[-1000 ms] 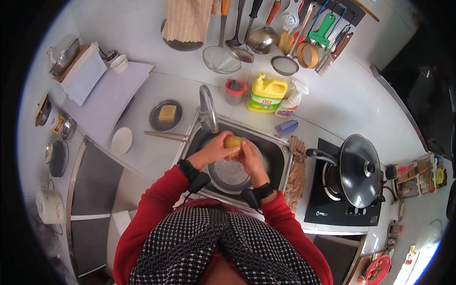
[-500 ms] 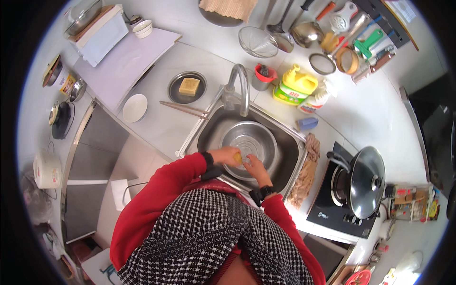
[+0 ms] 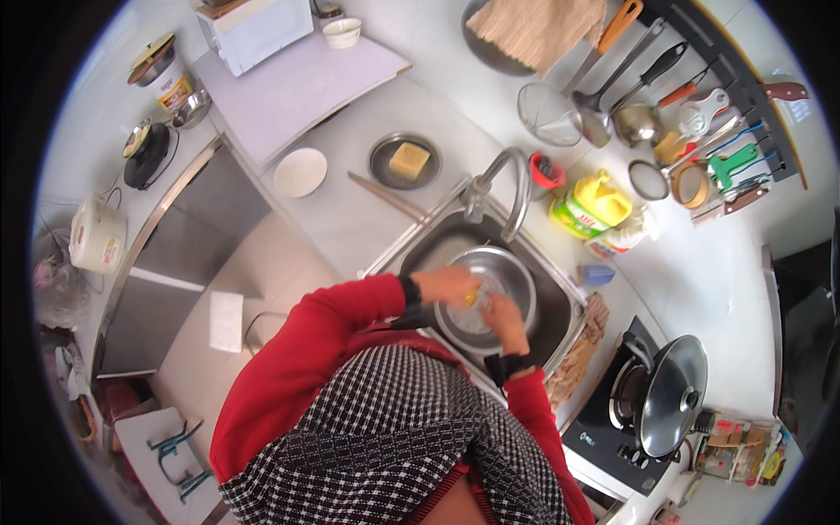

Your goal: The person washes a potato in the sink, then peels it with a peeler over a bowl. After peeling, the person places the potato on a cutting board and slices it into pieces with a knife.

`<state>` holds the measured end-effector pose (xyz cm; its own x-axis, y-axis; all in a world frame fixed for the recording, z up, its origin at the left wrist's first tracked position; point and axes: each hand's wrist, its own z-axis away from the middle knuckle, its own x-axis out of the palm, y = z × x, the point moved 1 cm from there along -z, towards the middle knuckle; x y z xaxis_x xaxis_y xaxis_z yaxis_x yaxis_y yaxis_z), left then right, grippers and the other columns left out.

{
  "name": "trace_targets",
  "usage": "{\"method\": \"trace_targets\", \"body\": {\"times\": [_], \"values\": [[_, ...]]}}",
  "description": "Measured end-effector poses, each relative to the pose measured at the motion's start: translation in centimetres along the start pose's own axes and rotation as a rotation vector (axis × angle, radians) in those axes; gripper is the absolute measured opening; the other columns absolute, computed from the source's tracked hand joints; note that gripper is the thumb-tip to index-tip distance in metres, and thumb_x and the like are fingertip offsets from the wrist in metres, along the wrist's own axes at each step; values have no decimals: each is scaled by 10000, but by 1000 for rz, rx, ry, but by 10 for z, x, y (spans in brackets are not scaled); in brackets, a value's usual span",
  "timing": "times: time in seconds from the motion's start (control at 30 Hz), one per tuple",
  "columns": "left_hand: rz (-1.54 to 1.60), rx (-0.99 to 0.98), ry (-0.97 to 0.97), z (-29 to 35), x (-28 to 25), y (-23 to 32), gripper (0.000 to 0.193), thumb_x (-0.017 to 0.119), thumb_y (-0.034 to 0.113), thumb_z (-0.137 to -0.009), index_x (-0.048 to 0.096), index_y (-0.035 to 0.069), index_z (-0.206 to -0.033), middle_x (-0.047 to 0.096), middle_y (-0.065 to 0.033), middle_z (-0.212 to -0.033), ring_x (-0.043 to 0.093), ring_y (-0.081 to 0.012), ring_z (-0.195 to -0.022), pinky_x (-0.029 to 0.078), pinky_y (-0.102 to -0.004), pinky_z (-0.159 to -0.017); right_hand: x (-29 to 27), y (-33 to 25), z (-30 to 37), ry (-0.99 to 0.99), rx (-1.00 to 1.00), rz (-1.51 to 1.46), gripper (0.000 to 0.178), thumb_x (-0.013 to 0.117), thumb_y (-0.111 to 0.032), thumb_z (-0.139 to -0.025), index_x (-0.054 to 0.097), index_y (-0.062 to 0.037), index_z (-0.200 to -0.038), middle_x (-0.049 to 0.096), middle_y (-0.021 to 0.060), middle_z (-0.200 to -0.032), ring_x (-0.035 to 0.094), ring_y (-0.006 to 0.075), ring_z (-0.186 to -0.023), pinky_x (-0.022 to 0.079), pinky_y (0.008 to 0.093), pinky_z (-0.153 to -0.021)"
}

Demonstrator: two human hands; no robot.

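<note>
Both my hands are over a round metal basin [image 3: 528,278] that stands in the steel sink [image 3: 557,302]. My left hand [image 3: 444,284] is closed around a small yellow piece [image 3: 472,296], perhaps a sponge; its kind is blurred. Close beside it, my right hand [image 3: 504,317] has its fingers curled in, with something pale and blurred at the fingertips that I cannot make out. Water appears to lie in the basin. The curved faucet [image 3: 516,188] arches over the sink behind my hands.
Left of the sink are chopsticks [image 3: 385,194], a white bowl [image 3: 300,172] and a metal dish [image 3: 381,166] holding a yellow block [image 3: 409,162]. A yellow detergent bottle [image 3: 588,206] stands behind. At right lie a brown cloth [image 3: 577,354] and a lidded wok [image 3: 672,395] on the stove.
The whole view has shifted, so the sink and counter appear further right and lower. My hands stay together over the basin, blurred by motion, with the yellow piece still in the left.
</note>
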<state>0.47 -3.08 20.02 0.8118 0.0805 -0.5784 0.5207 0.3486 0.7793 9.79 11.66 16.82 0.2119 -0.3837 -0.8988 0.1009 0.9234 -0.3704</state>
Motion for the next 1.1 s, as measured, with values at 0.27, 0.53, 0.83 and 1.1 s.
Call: {"method": "trace_targets", "body": {"times": [0.27,0.53,0.83,1.1], "values": [[423,409,265,-32,-77,73,513,653,217,-754,424,-8,-1155,536,-81,-1002,513,-122,-917,440,-279,-804,-157,-6,2,556,-289,-603,215,494,-179,-843,570,16,-892,591,169,-766,572,256,-692,446,310,-636],[472,347,318,-89,-195,162,529,610,223,-799,356,23,-1218,510,-97,-1034,551,-165,-861,493,-300,-679,-300,9,-44,787,-193,-860,305,519,-217,-825,547,26,-1007,603,94,-811,562,151,-737,445,269,-659],[266,252,347,-122,-247,206,685,606,343,-767,278,65,-1300,477,-117,-1123,543,-214,-923,507,-319,-484,-359,46,-91,1154,-117,-520,454,543,-204,-765,458,39,-1138,483,243,-1101,567,316,-858,447,344,-768],[161,202,302,-170,-273,236,870,589,365,-730,91,38,-1364,308,-117,-1326,468,-234,-1061,520,-313,-519,-392,62,-92,1198,-88,-310,553,541,-184,-764,352,90,-1205,404,275,-1188,499,367,-987,434,367,-813]]}}
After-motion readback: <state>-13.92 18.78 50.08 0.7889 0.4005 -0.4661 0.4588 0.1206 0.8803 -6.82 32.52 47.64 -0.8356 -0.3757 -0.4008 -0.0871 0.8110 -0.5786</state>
